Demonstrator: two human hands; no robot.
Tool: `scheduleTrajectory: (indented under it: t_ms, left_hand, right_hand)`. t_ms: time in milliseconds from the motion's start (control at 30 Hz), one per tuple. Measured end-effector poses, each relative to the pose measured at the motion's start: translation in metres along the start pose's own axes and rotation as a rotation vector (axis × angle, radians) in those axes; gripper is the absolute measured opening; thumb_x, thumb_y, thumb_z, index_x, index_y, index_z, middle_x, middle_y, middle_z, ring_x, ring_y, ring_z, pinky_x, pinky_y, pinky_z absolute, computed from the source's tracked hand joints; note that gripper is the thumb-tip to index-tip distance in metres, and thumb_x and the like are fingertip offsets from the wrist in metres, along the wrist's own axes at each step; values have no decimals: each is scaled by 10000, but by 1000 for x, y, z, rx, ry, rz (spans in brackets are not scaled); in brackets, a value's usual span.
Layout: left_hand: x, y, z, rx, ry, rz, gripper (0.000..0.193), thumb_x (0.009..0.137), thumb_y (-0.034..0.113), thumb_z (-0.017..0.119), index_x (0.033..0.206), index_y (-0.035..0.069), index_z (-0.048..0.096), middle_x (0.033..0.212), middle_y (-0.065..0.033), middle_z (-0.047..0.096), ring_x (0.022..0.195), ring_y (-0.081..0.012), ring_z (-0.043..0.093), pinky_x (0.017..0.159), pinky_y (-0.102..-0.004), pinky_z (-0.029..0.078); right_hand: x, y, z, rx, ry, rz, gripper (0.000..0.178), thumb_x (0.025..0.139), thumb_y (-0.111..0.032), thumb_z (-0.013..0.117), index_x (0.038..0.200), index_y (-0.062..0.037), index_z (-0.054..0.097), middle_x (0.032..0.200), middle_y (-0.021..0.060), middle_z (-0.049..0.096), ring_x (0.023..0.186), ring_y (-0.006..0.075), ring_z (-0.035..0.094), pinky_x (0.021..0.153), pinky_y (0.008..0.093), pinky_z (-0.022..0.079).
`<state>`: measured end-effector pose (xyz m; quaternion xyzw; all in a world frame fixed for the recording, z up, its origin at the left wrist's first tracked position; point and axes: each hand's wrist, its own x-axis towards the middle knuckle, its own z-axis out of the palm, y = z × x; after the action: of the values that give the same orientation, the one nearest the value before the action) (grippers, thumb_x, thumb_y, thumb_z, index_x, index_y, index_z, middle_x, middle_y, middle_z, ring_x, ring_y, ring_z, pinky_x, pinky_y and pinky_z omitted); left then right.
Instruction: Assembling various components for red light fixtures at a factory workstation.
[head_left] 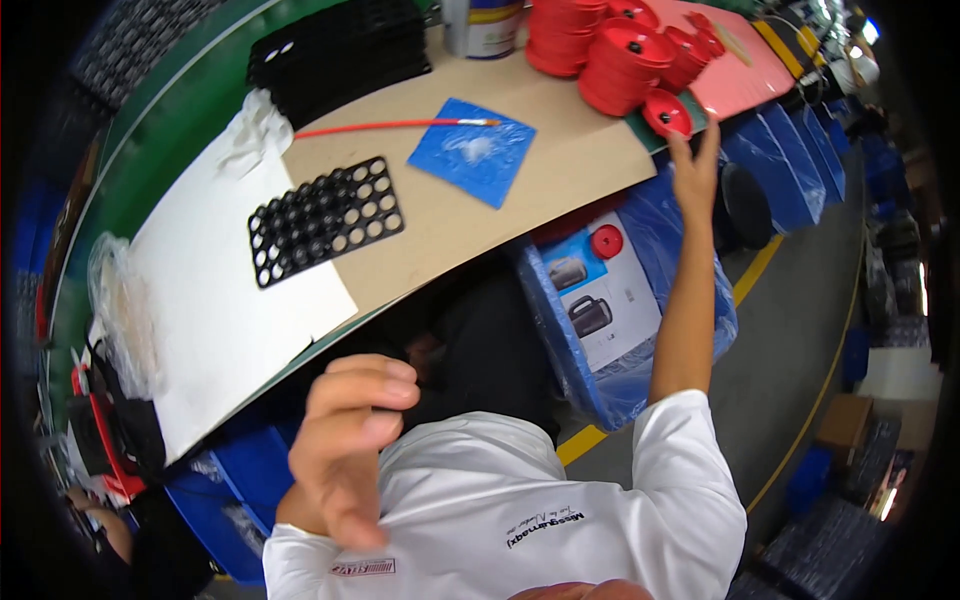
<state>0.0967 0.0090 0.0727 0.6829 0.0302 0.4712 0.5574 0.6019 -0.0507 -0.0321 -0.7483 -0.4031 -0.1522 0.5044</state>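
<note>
At the table's right end my right hand (696, 170) reaches out, thumb and fingers spread. Its thumb meets the lower edge of a red round lid-like part (664, 110) in the view; a firm grip does not show. Several stacks of similar red parts (628, 65) stand just beyond. My left hand (350, 440) is raised in front of my body, fingers loosely bent and apart, with nothing visible in it. Between the hands, on the table, a red-handled brush (390, 126) rests with its tip over a blue sheet (480, 170) smeared with something whitish.
A black tray with round holes (325, 220) holds small black parts. Black stacked trays (335, 55), a can (482, 28) and a white cloth (252, 130) stand or lie farther back. Below the table edge, a plastic-lined blue bin (575, 370) contains printed sheets and a red lid (606, 241).
</note>
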Motion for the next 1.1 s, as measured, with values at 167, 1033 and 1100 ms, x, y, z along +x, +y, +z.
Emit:
scheduleTrajectory:
  t_ms: [167, 1033, 1100]
  left_hand:
    - [30, 25, 11, -177, 72, 241, 793, 811, 749, 583, 1443, 297, 430, 1512, -170, 278, 1387, -353, 300, 1133, -500, 246]
    - [2, 18, 8, 100, 386, 161, 738, 849, 722, 538, 1418, 260, 450, 1506, -188, 304, 1394, -351, 312, 1145, -517, 233]
    - [-3, 22, 18, 225, 371, 151, 734, 852, 720, 535, 1416, 257, 451, 1506, -189, 307, 1394, -351, 313, 1146, -519, 232]
  right_hand:
    - [-94, 72, -10, -140, 215, 446, 633, 945, -370, 635, 1358, 76, 457, 1374, 254, 518, 1284, 341, 502, 1082, 398, 378]
    - [-255, 292, 68, -707, -1131, 190, 507, 849, -322, 650, 1269, -48, 582, 1278, 266, 574, 1246, 474, 447, 1133, 485, 278]
    - [-252, 200, 118, -508, -1206, 222, 485, 851, -295, 597, 1269, -49, 588, 1272, 242, 593, 1241, 398, 491, 1121, 480, 265]
